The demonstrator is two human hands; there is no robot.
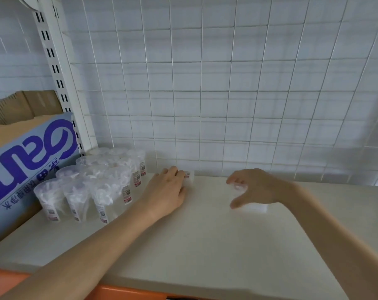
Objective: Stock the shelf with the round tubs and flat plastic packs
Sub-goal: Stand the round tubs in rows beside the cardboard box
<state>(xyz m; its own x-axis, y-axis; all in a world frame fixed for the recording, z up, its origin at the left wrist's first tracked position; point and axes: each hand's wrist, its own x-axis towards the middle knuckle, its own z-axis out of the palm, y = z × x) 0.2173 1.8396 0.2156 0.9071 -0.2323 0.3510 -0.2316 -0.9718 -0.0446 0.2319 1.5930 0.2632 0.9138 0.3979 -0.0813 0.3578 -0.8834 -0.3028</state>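
On the shelf [205, 245], left hand [168, 189] clasps a labelled tub [189, 176], right hand [257, 187] a blurred tub [254, 207], seemingly placing them; next, release beside the stocked tubs [92, 182]

Upside-down "净水" on carton [32, 152]

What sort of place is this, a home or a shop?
Probably a shop or its stockroom. The shelf has a slotted upright and a wire grid back, rows of clear tubs carry barcode labels, and a printed carton stands beside them.
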